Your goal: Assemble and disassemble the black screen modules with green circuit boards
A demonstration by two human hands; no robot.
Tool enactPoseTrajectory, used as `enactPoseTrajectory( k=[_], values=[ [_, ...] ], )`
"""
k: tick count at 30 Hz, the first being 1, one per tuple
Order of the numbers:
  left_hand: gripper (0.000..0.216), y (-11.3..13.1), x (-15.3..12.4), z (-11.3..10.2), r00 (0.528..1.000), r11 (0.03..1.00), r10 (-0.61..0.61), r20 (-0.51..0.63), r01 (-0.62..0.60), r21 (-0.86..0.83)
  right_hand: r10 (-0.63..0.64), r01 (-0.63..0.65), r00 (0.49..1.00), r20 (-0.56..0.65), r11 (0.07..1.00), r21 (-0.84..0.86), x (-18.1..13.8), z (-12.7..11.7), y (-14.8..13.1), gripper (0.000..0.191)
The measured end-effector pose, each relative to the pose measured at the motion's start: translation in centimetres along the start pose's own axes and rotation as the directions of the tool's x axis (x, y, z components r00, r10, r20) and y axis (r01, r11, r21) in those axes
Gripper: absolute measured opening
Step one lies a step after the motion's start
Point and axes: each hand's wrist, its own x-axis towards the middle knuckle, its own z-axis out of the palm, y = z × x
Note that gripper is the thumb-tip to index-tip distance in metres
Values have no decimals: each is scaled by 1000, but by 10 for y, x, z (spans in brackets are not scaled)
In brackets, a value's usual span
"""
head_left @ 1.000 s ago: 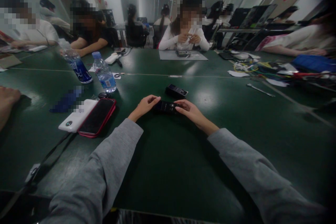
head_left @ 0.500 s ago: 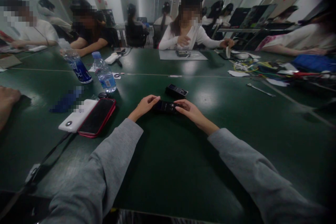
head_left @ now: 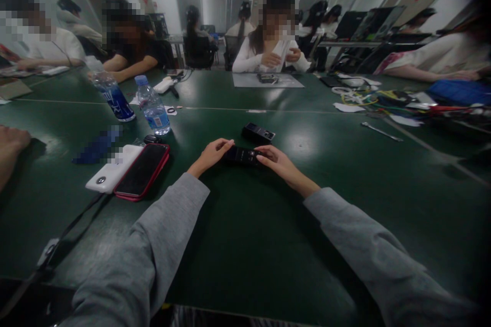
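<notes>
A small black handheld device with a screen and buttons (head_left: 243, 155) lies lengthwise between my hands, just above the green table (head_left: 245, 235) or on it; I cannot tell which. My left hand (head_left: 212, 156) grips its left end, thumb on top. At the right end, the fingers and thumb of my right hand (head_left: 282, 166) close around it near the buttons. Just beyond rests a second, similar black device (head_left: 258, 133), touched by neither hand. The undersides of both my hands' grips are hidden.
To the left are a red-cased phone (head_left: 142, 171), a white power bank (head_left: 113, 168), a water bottle (head_left: 153, 107) and a blue-labelled bottle (head_left: 113, 94). Tangled cables (head_left: 383, 99) and a metal tool (head_left: 381, 132) lie right. Another person's hand (head_left: 13, 143) rests at the left edge.
My hands and the device hold the same position. Across the table, a co-worker's arm has drawn in from the cables, and both their hands now hold something white before their chest.
</notes>
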Motion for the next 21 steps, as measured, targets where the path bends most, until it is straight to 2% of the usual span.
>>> enactPoseTrajectory(
  k=[21],
  values=[
    [51, 0, 2, 1, 1000, 1000, -11, -7, 11, 22, -25, 25, 1000, 3, 999, 36, 3, 0, 8, 39]
  ],
)
